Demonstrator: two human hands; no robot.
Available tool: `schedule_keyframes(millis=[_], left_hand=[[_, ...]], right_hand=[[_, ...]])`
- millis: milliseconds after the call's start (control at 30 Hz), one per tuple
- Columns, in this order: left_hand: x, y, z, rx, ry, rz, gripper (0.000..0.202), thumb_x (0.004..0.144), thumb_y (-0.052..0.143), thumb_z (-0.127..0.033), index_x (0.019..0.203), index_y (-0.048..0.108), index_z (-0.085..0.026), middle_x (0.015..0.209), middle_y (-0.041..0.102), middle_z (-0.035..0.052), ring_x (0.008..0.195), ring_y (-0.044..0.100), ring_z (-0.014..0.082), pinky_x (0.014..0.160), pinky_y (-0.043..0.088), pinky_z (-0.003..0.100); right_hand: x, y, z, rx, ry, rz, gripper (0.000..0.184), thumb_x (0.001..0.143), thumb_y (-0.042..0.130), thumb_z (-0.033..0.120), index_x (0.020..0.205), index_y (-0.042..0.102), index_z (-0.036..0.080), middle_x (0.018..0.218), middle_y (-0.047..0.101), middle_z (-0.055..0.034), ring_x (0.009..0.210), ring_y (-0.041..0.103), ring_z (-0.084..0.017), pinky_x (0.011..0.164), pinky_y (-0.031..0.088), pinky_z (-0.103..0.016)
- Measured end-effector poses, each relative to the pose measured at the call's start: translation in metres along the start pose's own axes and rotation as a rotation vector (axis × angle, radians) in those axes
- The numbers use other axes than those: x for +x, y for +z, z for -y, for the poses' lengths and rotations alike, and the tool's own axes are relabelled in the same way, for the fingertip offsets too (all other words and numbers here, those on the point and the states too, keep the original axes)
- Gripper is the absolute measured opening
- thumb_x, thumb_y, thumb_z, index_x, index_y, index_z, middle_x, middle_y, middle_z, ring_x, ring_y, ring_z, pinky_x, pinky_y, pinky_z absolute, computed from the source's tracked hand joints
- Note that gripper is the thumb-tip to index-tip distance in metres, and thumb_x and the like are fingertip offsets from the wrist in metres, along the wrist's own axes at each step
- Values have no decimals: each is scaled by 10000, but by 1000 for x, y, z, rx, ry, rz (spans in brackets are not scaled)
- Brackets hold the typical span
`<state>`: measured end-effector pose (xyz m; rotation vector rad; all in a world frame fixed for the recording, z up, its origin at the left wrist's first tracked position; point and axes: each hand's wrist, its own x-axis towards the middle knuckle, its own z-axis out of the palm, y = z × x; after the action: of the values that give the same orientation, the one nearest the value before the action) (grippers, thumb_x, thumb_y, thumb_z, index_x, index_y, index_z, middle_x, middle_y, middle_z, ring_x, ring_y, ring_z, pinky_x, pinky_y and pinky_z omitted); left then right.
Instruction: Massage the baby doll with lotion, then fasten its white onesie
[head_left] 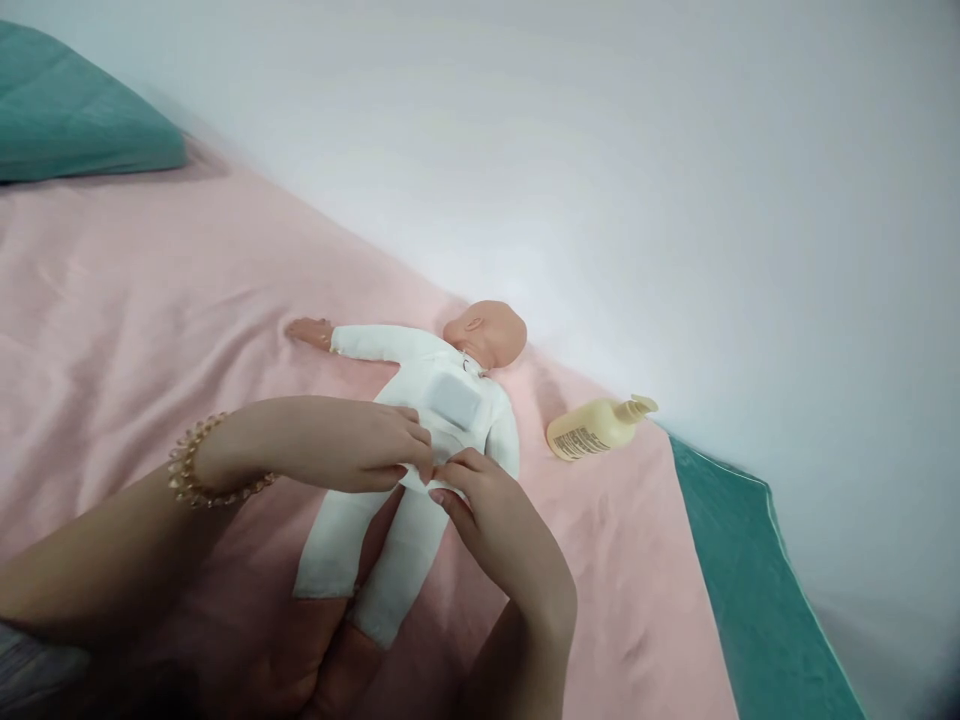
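A baby doll (429,362) with a white cloth body and a bare brown head lies stretched out on the pink sheet, its head towards the wall. A grey rectangular patch (453,401) shows on its torso. My left hand (375,445), with a beaded bracelet at the wrist, is closed at the doll's lower torso, thumb and fingers pinching white cloth (417,482). Close beside it, almost touching, my right hand (487,500) pinches the same white cloth. My fingers hide part of the cloth, so I cannot tell whether it is separate from the body.
A pale yellow pump bottle (592,428) stands tilted in view to the right of the doll, near the wall (675,200). The pink sheet (150,300) has wrinkles. A green pillow (82,110) lies at the far left, and green fabric (750,570) borders the sheet at the right.
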<state>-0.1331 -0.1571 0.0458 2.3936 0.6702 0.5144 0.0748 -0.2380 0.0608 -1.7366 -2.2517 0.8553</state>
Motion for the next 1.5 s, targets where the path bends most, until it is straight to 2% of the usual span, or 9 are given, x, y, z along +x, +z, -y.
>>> schedule_keyframes(millis=[67,200,400,567,733,900,1167,1400,1500], left_hand=[[2,2,4,-116,57,155,175,860,560,-327,888,731,-303,871,725,11,842,649,238,777,526,315],[12,8,19,-176,34,237,212,823,566,-295,926,751,-282,903,736,33,808,659,246,713,536,342],[18,21,35,-177,24,89,247,807,590,-436,843,755,-256,704,708,42,709,640,256,693,556,386],[18,16,34,-138,43,134,273,870,482,-378,867,747,-313,725,708,8,637,624,218,626,542,340],[17,23,43,-56,-56,-88,286,813,535,-451,903,765,-306,681,684,32,772,642,283,775,542,401],[21,26,47,-64,-41,65,263,784,574,-422,892,760,-272,687,679,45,778,648,291,757,549,413],[27,12,41,-121,-23,95,265,823,506,-263,951,731,-204,887,728,51,775,642,241,715,546,363],[32,19,47,-97,-89,168,246,777,539,-233,921,738,-214,844,713,62,740,646,245,616,513,336],[35,20,46,-55,-87,112,274,793,502,-224,925,742,-220,876,722,69,776,648,256,670,517,356]], right_hand=[[6,3,-4,36,-6,-13,270,971,496,186,980,742,297,1023,657,-32,938,610,-205,758,486,-342],[23,8,-15,99,3,-17,342,945,471,127,821,757,267,932,655,-26,889,600,-188,730,478,-319],[35,13,-25,151,-47,-4,367,899,469,78,769,755,268,851,656,-5,812,593,-166,734,476,-310],[31,6,-30,192,-94,-47,313,907,503,109,769,749,245,878,667,-10,841,612,-166,753,484,-303],[35,6,-35,251,-62,-114,267,920,536,156,865,776,260,929,680,-19,900,633,-173,818,494,-317],[42,12,-38,277,-34,-87,286,898,547,112,870,788,263,904,682,-18,923,634,-182,850,487,-328],[43,7,-45,315,-19,-201,298,920,510,154,905,787,264,977,678,-28,949,624,-185,854,477,-332],[48,13,-47,316,11,-173,310,895,504,108,855,782,240,955,658,-30,940,611,-172,880,452,-316],[49,13,-47,309,29,-194,289,902,501,129,842,765,231,963,663,-30,944,606,-177,877,447,-315]])
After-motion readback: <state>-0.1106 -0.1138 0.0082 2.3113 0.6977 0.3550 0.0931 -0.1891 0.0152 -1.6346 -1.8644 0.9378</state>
